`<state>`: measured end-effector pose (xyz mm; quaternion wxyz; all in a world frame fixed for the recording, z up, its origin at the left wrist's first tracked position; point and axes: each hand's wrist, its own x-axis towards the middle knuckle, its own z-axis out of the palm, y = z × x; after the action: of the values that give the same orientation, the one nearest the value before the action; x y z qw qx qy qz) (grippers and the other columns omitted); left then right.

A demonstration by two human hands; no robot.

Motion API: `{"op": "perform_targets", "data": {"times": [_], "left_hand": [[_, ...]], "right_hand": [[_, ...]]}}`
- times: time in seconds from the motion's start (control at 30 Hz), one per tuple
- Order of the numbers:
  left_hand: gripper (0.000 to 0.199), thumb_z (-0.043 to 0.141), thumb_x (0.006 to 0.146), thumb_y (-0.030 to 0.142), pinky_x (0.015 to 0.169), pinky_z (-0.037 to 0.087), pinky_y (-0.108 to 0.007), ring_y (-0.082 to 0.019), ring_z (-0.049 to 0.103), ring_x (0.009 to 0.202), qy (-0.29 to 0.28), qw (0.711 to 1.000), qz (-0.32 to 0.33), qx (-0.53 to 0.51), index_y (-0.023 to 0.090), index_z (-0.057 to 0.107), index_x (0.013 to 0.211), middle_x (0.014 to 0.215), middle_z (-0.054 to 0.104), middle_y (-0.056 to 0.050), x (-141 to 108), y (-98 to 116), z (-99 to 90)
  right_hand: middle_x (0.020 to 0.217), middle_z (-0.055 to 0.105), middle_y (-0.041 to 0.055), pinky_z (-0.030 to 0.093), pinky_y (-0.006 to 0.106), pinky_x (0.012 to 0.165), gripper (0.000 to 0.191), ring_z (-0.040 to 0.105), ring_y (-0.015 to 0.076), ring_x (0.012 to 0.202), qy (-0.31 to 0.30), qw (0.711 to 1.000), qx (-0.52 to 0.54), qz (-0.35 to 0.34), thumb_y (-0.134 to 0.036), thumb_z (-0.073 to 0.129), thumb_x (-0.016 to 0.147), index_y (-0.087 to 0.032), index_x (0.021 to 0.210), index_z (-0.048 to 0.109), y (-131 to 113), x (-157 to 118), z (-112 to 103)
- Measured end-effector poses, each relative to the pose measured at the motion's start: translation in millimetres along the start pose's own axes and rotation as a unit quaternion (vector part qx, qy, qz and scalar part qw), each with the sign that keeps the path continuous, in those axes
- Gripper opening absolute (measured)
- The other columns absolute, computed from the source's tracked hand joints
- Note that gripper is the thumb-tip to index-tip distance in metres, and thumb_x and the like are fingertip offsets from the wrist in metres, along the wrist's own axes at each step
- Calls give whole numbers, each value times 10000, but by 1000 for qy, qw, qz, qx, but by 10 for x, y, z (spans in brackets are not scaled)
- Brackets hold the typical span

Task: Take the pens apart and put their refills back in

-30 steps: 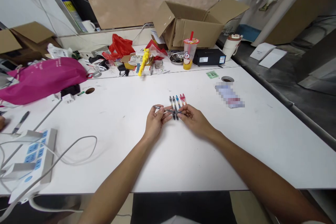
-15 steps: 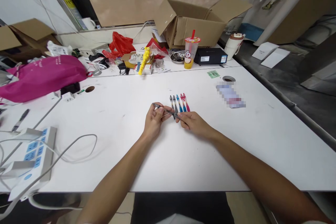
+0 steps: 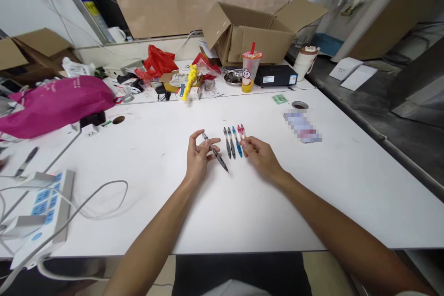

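Note:
My left hand [image 3: 198,157] is closed on a grey-and-clear click pen [image 3: 218,157], pinched between thumb and fingers, with its tip slanting down to the right. Just right of it, a row of pens lies on the white table: two black pens [image 3: 229,143], a blue pen [image 3: 237,141] and two red-topped pens [image 3: 241,128]. My right hand [image 3: 260,156] is at the right end of this row, its thumb and fingers drawn together. It covers the lower parts of the red-topped pens, and whether anything sits in its fingertips is hidden.
A phone with a blurred screen [image 3: 302,126], a tape roll [image 3: 300,105] and a green packet [image 3: 279,99] lie to the right. A drink cup [image 3: 250,71], black box [image 3: 276,76] and open carton [image 3: 255,41] stand behind. At left are a power strip [image 3: 48,208] and cables.
My right hand has let go of the pen's tip end and shifted slightly right over the row. In my left hand, the pen now points more steeply downward.

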<state>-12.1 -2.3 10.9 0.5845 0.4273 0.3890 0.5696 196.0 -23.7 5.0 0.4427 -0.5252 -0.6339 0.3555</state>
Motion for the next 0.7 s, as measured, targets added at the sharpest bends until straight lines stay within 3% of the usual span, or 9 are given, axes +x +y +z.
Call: {"op": "perform_targets", "data": {"times": [0.13,0.27,0.33,0.43,0.6,0.7], "left_hand": [[509,734,832,449,663,577,-324,-154,669,709,-49,998,-20,42,244,473,1218,982,749,-75,-8,44,-4],[482,667,882,434,728,576,-343,-196,703,844,-47,991,-49,117,226,447,1258,1017,756,-110,-9,78,-20],[385,629,905,395,756,572,-340,-215,704,927,-31,983,-68,166,205,479,1203,1004,757,-122,17,81,-35],[273,618,895,342,732,573,-326,-232,709,937,-29,965,-97,240,196,552,1116,993,745,-123,108,63,-56],[346,612,845,256,709,553,-342,-217,703,699,-27,894,-104,435,155,615,1176,935,740,-107,383,31,-42],[381,595,836,222,778,526,-337,-247,716,830,-31,826,-78,557,137,620,1207,967,756,-134,551,52,25]], "right_hand": [[950,693,60,483,378,776,221,607,237,876,13,981,-168,-99,-383,523,976,-224,1079,637,67,5,35],[1340,643,108,434,468,1021,346,523,306,1260,-49,931,-293,-214,-321,536,966,-209,1289,595,126,17,83],[1441,591,95,394,486,1063,399,450,314,1364,-70,907,-347,-228,-311,520,981,-205,1363,563,133,29,110],[1443,603,77,368,498,1053,365,427,317,1396,-77,883,-403,-227,-307,481,1015,-218,1351,591,124,58,152],[1344,678,68,349,490,1015,297,501,300,1316,-68,863,-435,-247,-277,471,1037,-238,1268,654,112,101,179],[1305,696,62,347,471,998,288,521,290,1268,-53,857,-436,-269,-277,471,1043,-251,1244,675,100,111,167]]}}
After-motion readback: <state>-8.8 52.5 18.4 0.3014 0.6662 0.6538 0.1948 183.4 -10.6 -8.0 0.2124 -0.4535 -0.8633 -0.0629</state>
